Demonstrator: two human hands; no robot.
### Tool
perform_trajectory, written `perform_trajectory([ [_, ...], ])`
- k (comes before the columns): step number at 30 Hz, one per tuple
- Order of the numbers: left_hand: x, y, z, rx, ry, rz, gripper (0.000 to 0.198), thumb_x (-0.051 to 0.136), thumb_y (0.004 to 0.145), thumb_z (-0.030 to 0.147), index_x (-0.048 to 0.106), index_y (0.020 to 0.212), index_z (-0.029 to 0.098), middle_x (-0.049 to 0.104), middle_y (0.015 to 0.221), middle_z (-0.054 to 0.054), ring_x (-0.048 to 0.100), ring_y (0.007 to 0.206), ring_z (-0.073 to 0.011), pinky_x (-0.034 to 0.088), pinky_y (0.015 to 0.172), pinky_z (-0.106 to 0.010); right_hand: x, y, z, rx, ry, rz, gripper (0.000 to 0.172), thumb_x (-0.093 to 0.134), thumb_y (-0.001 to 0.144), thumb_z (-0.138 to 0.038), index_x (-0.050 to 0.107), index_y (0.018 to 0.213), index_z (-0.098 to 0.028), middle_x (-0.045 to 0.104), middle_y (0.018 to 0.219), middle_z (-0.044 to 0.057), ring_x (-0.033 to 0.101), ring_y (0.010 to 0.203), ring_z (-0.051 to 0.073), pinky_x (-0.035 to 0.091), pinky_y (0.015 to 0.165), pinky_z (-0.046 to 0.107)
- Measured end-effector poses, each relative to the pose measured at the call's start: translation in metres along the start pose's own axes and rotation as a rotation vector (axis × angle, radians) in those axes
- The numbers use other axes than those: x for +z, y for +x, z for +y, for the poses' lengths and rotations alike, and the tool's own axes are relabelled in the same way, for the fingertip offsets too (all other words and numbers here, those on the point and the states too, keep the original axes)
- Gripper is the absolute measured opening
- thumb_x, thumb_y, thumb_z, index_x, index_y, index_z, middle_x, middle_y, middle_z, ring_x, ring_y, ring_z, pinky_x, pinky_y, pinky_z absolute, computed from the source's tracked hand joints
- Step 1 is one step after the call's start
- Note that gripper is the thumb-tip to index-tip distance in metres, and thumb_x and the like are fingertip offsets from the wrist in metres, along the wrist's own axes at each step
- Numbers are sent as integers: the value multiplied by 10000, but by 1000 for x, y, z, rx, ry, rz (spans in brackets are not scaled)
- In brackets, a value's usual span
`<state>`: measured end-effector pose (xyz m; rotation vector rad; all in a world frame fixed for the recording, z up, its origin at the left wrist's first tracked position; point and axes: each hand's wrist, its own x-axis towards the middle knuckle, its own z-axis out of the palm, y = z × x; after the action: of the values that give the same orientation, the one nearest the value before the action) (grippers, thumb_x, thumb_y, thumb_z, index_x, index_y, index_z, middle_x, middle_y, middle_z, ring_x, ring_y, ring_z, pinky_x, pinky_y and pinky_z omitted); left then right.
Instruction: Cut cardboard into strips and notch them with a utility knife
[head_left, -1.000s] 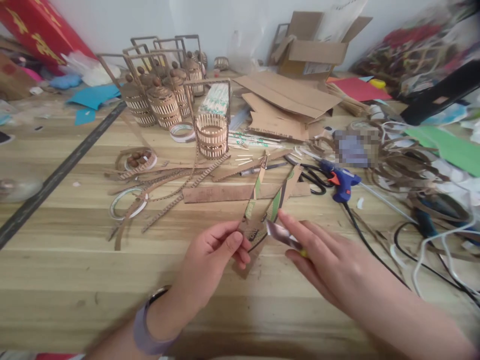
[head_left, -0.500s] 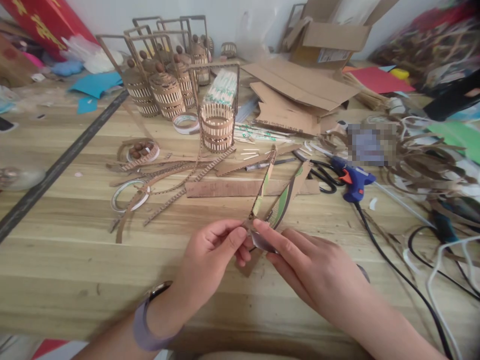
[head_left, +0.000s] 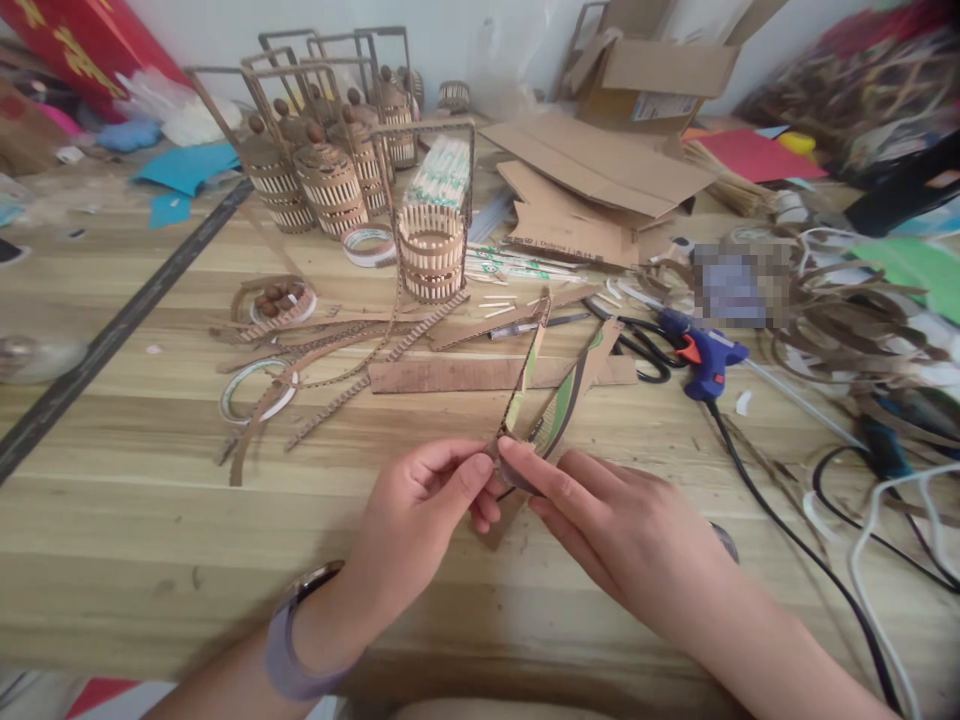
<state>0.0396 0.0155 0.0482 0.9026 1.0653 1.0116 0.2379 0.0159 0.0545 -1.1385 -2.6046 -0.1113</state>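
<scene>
My left hand (head_left: 427, 510) pinches a cardboard strip (head_left: 527, 380) with green print between thumb and fingers. A second arm of printed cardboard (head_left: 576, 388) spreads away to the right, and whether both are one piece is hidden by my fingers. My right hand (head_left: 630, 525) is closed on a knife (head_left: 520, 477), its flat metal blade lying against the cardboard by my left fingertips. Most of its handle is covered by the palm. The right index finger presses along the blade's top. Beyond both hands lies a flat brown cardboard strip (head_left: 427, 376).
A blue glue gun (head_left: 709, 360) with a black cord lies right. An open stick basket (head_left: 432, 255) stands mid-table, near several lidded ones (head_left: 332, 185). Tape rolls (head_left: 259, 392), a tray of brown balls (head_left: 279, 300) and cardboard sheets (head_left: 600, 165) lie further off.
My right index fingertip and the blade have shifted slightly left, closer to my left fingertips. Less of the blade's flat side shows. My left hand keeps its pinch.
</scene>
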Motion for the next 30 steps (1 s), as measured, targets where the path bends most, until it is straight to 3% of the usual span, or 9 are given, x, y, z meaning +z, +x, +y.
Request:
perform_trajectory([
  [9, 0, -2, 3, 23, 113, -11, 184, 631, 863, 307, 695, 785, 154, 642, 621, 12, 621, 561, -110, 529, 520, -186, 0, 1, 0, 1, 42, -6, 405, 340, 1026, -209, 455, 1413, -235, 606, 723, -22, 614, 535, 124, 452, 469, 238],
  [14, 1, -4, 2, 60, 181, -25, 188, 600, 880, 286, 726, 880, 146, 654, 636, 4, 627, 572, -113, 531, 534, -187, 0, 2, -3, 37, 154, 10, 375, 329, 1047, -279, 516, 1369, -235, 640, 730, -5, 636, 564, 121, 480, 490, 219],
  [17, 2, -5, 1, 81, 209, -34, 190, 586, 891, 279, 721, 881, 146, 660, 636, 0, 622, 570, -108, 533, 550, -186, -1, 2, -5, 94, 324, -1, 360, 368, 1036, -248, 522, 1360, -235, 710, 845, 23, 693, 681, 129, 537, 576, 219],
  [21, 2, -5, 3, 101, 195, -42, 177, 578, 894, 272, 692, 832, 151, 640, 615, 11, 599, 552, -98, 522, 544, -179, -6, 3, -7, 214, 651, -47, 378, 417, 1014, -213, 507, 1378, -252, 740, 1141, 45, 716, 981, 132, 571, 797, 214],
  [23, 2, -5, 4, 102, 176, -51, 176, 575, 893, 267, 678, 806, 155, 624, 604, 17, 583, 547, -94, 512, 536, -176, -10, 5, -7, 287, 781, -89, 370, 435, 1006, -243, 539, 1360, -266, 740, 1152, 38, 702, 1027, 136, 567, 829, 220],
  [26, 2, -3, 5, 82, 129, -63, 163, 581, 883, 257, 656, 775, 162, 613, 599, 24, 580, 556, -94, 505, 537, -176, -12, 6, -6, 389, 951, -146, 360, 461, 994, -323, 593, 1327, -279, 742, 955, 22, 693, 800, 116, 557, 648, 193],
  [28, 2, -3, 4, 68, 101, -76, 163, 584, 882, 258, 642, 761, 165, 612, 605, 23, 583, 568, -97, 504, 544, -178, -12, 5, -5, 447, 1066, -174, 369, 455, 997, -374, 606, 1323, -287, 687, 813, -1, 599, 616, 88, 484, 505, 167],
  [30, 1, -3, 3, 61, 90, -87, 180, 586, 892, 274, 637, 758, 164, 610, 616, 19, 576, 576, -98, 501, 553, -183, -11, 4, -5, 488, 1134, -187, 385, 451, 998, -411, 607, 1329, -292, 612, 719, -21, 519, 557, 84, 439, 467, 165],
])
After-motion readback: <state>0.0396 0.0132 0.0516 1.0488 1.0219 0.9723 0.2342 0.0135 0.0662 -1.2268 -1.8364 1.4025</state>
